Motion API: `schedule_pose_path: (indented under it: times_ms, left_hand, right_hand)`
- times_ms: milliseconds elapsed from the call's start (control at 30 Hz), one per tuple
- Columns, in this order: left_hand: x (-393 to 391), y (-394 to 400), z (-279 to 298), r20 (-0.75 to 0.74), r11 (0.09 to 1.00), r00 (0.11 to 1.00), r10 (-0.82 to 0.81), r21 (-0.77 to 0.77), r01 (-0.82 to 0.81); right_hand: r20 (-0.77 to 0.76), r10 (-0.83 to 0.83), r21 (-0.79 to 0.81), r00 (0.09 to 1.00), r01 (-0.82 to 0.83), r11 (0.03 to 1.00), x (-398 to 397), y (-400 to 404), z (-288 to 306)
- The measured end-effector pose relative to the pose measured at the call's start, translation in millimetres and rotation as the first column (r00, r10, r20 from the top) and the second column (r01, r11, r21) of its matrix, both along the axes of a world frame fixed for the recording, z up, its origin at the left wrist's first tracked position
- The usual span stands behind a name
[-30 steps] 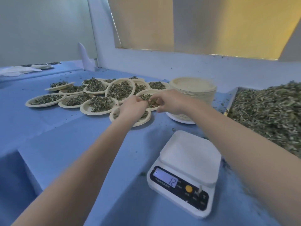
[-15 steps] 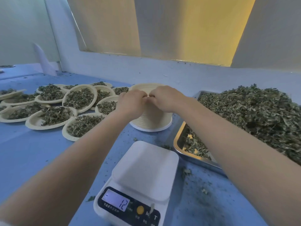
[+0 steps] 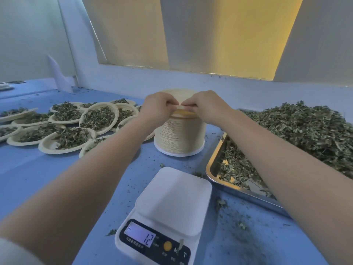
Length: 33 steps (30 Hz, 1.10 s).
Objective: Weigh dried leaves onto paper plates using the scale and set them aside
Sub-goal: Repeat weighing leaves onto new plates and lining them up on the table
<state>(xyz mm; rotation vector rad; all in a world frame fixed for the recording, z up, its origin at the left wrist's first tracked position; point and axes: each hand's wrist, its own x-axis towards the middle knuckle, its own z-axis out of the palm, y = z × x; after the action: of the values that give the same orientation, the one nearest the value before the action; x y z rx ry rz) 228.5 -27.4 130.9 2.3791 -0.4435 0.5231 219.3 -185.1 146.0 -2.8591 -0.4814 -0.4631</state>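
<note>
A tall stack of empty paper plates [image 3: 179, 136] stands at the middle of the blue table. My left hand [image 3: 156, 109] and my right hand [image 3: 207, 107] meet over its near rim, and both pinch the edge of the top plate [image 3: 183, 111], which is lifted a little off the stack. The white scale [image 3: 170, 209] sits in front of me with a bare platform; its display reads -12. A metal tray [image 3: 214, 167] heaped with dried leaves [image 3: 298, 131] lies to the right. Several filled plates [image 3: 66, 139] overlap on the left.
Leaf crumbs litter the blue table [image 3: 47, 169] around the scale and tray. A white wall ledge [image 3: 248, 87] runs behind the stack. More plates [image 3: 7, 86] sit on a far surface at the left edge.
Both hands left the filled plates on the left and came to the plate stack. They now pinch the top plate's edge and have raised it slightly. The view swung right.
</note>
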Motion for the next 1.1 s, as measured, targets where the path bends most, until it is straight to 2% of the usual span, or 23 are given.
schedule_pose_path:
  times_ms: [133,300,533,700,933,1100]
  left_hand:
    - [-9,-1,9,-0.001,1.0,1.0,-0.011,0.004,0.011]
    - [-39,2,15,0.065,0.999,0.997,-0.041,0.012,0.041]
    - [-111,32,-10,0.098,0.994,0.99,-0.102,0.032,0.1]
    - [-158,51,-38,0.026,0.989,0.99,-0.14,0.058,0.138]
    - [-193,53,-87,-0.126,0.987,0.984,-0.13,0.076,0.14]
    - [-196,57,-84,-0.173,0.994,0.979,-0.11,-0.008,0.111]
  right_hand:
    - [0.005,-0.005,0.013,1.0,0.004,1.0,-6,-1,6]
    - [0.045,0.01,0.04,0.999,-0.012,0.999,-37,-4,11]
    - [0.047,0.073,0.008,0.996,-0.073,0.997,-107,14,-10]
    - [-0.024,0.118,0.014,0.993,-0.118,0.993,-157,22,-41]
    - [-0.127,0.1,-0.11,0.987,-0.114,0.987,-191,32,-88]
    - [-0.159,0.139,-0.043,0.977,-0.147,0.988,-196,30,-91]
